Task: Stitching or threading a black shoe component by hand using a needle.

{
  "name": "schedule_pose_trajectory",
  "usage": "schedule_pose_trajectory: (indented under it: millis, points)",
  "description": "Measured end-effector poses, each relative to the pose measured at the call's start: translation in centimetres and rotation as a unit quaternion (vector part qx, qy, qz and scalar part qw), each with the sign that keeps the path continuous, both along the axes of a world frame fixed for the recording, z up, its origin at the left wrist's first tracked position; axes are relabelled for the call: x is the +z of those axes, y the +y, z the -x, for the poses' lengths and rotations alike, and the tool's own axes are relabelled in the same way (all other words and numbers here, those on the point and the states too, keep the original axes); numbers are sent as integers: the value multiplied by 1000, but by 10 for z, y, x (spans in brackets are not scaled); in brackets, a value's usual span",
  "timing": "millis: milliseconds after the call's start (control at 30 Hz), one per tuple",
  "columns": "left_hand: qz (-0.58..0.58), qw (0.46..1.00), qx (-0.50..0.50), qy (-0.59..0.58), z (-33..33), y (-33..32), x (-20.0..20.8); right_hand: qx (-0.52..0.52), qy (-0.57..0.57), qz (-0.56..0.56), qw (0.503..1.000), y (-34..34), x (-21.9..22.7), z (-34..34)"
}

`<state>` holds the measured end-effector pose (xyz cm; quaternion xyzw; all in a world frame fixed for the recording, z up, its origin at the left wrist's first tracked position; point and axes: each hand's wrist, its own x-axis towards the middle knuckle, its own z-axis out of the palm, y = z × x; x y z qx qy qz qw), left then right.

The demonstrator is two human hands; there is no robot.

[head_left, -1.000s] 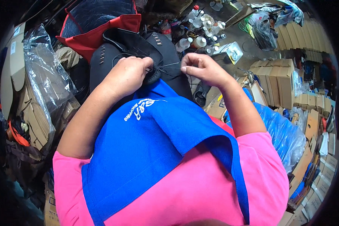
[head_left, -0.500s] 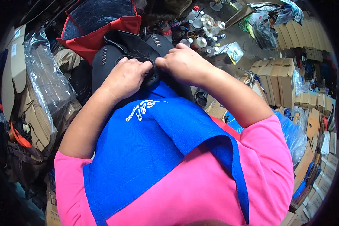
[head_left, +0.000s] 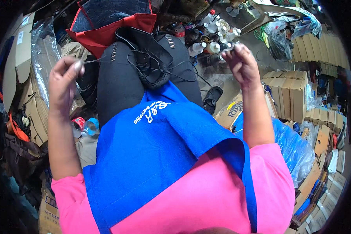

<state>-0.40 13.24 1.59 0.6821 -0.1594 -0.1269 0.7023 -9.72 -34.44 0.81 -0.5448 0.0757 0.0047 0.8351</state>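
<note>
A black shoe upper with a stitched, braid-like edge lies on my lap between my thighs. Loose black thread loops over it and runs out toward both sides. Held out to the left, my left hand pinches a thin needle with thread trailing from it. On the other side my right hand is raised, its thumb and forefinger closed on a thin, needle-like piece. Both hands are apart from the shoe upper.
A red bag with silvery lining stands beyond my knees. Several bottles cluster at the far right of it. A black sandal lies by my right thigh. Cardboard boxes are stacked at right; wrapped cardboard stands left.
Both hands were close together at the shoe upper. They have moved apart, left hand to the left and right hand to the right, drawing thread out and uncovering the upper.
</note>
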Motion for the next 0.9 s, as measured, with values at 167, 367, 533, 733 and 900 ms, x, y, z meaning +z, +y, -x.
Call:
schedule_pose_trajectory:
  millis: [167, 367, 533, 733, 900]
  points:
    - [343, 927, -102, 111, 20, -74, 36, 136, -36, -320, 937, 75, 35, -34]
    - [-401, 877, -153, -216, 30, -17, 25, 315, 90, 464, 823, 44, 39, 1]
    - [-549, 790, 187, -199, -3, 186, 23, 140, 202, 776, 581, -105, 5, 67]
    - [-452, 862, 76, -219, 6, 23, 7, 175, 129, 675, 705, -62, -15, 63]
    - [-213, 936, -191, -206, 11, -113, -10, 195, -19, 491, 849, 83, 19, -12]
